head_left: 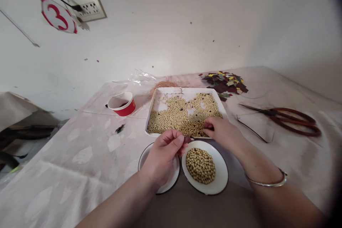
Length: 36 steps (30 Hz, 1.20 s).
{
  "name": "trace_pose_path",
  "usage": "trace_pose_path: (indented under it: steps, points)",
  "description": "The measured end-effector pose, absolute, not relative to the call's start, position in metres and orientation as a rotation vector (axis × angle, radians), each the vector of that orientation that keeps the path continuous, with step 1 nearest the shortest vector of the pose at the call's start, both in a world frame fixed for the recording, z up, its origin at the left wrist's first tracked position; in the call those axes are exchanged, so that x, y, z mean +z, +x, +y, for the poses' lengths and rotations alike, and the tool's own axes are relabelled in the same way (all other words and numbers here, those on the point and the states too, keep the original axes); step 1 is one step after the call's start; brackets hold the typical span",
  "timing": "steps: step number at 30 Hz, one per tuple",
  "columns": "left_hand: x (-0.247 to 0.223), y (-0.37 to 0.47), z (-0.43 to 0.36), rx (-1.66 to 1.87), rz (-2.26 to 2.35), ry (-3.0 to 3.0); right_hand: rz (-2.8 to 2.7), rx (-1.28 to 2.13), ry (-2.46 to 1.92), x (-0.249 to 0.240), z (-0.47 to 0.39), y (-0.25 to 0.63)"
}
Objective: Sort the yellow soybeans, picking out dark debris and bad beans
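My left hand [168, 153] is closed in a pinch on a small dark red piece [187, 139], above the left white plate [171, 184], which it partly covers. My right hand [220, 131] reaches over the front right of a white tray [148, 123] of pale beads [171, 119] with a few dark ones among them. Its fingers are curled together at the beads; whatever they hold is hidden. Between my forearms stands the right white plate [221, 171] with a heap of larger yellowish beads [200, 165].
A red and white cup [125, 108] stands left of the tray. Dark and yellow scraps [226, 82] lie behind it on the right. Scissors [291, 117] and a thin curved tool [252, 130] lie at the right. Copper-coloured strands [165, 84] and clear plastic [141, 76] are behind.
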<state>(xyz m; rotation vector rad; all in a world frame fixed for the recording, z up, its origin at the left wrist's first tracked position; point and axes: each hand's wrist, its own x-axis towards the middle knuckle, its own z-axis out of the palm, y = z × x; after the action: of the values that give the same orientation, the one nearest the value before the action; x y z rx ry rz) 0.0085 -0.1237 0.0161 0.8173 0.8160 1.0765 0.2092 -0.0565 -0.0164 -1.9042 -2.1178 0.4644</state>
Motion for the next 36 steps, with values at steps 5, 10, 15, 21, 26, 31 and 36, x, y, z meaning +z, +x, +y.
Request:
trace_pose_path:
  steps: [5, 10, 15, 21, 26, 31, 36]
  points:
    - [0.017, 0.009, -0.124, 1.076, 0.808, 0.825, -2.12, 0.488, -1.846, -0.018, -0.055, 0.21]
    - [0.017, 0.009, -0.124, 1.073, 0.793, 0.827, -2.091, 0.464, -1.83, -0.019, -0.056, 0.21]
    - [0.018, 0.008, -0.125, 1.073, 0.819, 0.844, -1.966, 0.389, -1.764, -0.009, -0.064, 0.205]
    - [0.02, 0.008, -0.124, 1.067, 0.838, 0.833, -1.873, 0.249, -1.262, 0.021, -0.101, 0.175]
    - [0.02, 0.006, -0.123, 1.068, 0.858, 0.841, -2.031, 0.308, -0.963, 0.026, -0.122, 0.151]
    - [0.019, 0.006, -0.123, 1.067, 0.862, 0.851, -1.966, 0.228, -0.945, 0.019, -0.12, 0.148]
    - [0.018, 0.006, -0.124, 1.081, 0.836, 0.882, -1.922, 0.109, -0.954, 0.018, -0.118, 0.151]
